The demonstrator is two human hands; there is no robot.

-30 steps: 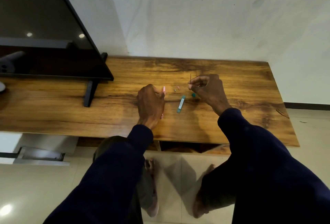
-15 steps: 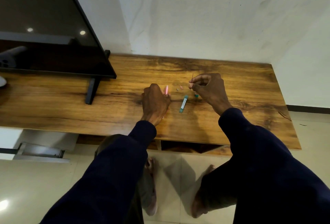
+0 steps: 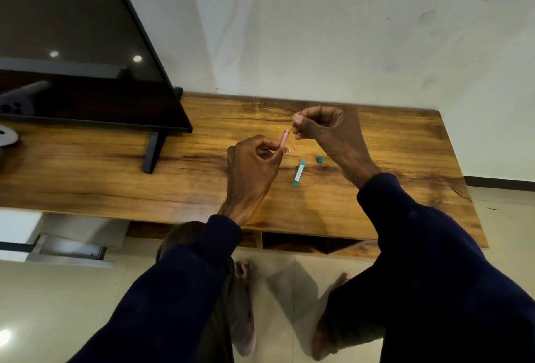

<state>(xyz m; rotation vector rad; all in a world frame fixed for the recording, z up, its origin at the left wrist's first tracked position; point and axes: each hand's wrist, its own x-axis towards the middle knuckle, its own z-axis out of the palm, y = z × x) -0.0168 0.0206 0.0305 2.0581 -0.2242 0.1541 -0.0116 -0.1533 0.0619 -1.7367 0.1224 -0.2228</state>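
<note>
Left hand: the left hand (image 3: 252,165) is raised over the tabletop (image 3: 405,160), its fingers and thumb curled and pinching the lower end of a pink tube (image 3: 285,138), which points up and away.
Right hand: the right hand (image 3: 330,131) has its fingers curled, thumb and forefinger pinching a thin dark rod (image 3: 296,121); the rod's lower tip is just beside the tube's upper end.
Between the hands: a small pink cap (image 3: 294,147) lies on the wood just beside the left thumb.
Nearer right: a teal tube (image 3: 299,173) lies flat, and a teal cap (image 3: 319,160) sits apart from it, close under the right wrist.
Left side: a television (image 3: 72,58) on a black stand leg (image 3: 153,152), well apart from the hands.
Far left edge: a white round object (image 3: 7,136), partly cut off.
In the way: nothing lies between the tube and the rod.
</note>
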